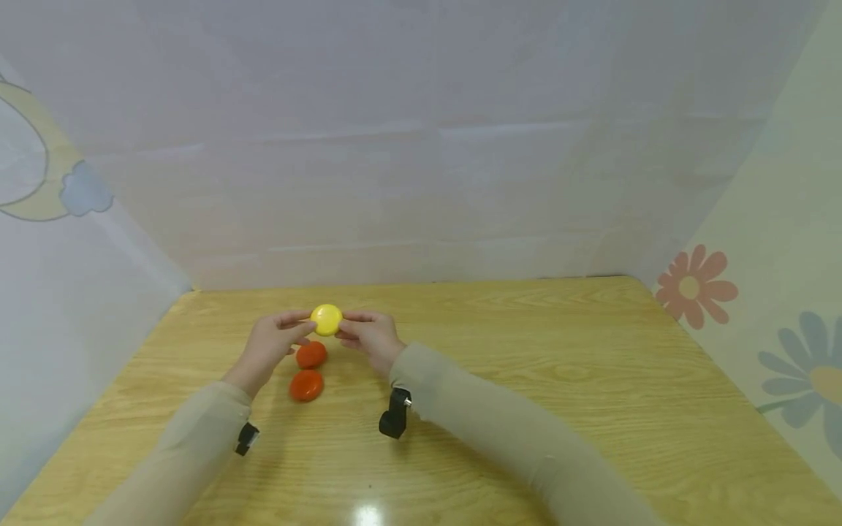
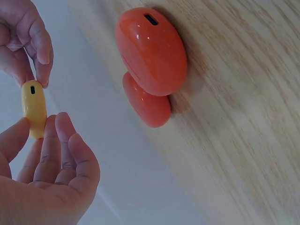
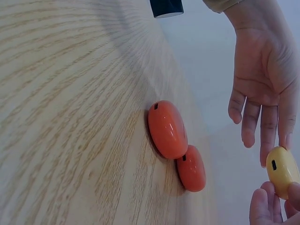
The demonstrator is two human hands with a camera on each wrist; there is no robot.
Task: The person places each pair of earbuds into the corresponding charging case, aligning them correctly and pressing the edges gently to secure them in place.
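Observation:
A glossy yellow rounded disc (image 1: 327, 320) with a small dark slot in its edge is held up off the table between both hands. My left hand (image 1: 268, 345) pinches its left side between thumb and fingers. From the right, my right hand (image 1: 372, 337) pinches the opposite side. Two orange-red discs of like shape lie on the table below the hands: the farther red disc (image 1: 311, 355) sits near the left fingertips, and the nearer red disc (image 1: 306, 386) lies just in front of it. Dark slots show on both red discs in the right wrist view.
The wooden table (image 1: 559, 365) spreads out to the right and toward the front. A pale wall covering (image 1: 421, 183) rises behind its back edge, and decorated side panels with a moon (image 1: 46, 161) and flowers (image 1: 697, 287) flank it.

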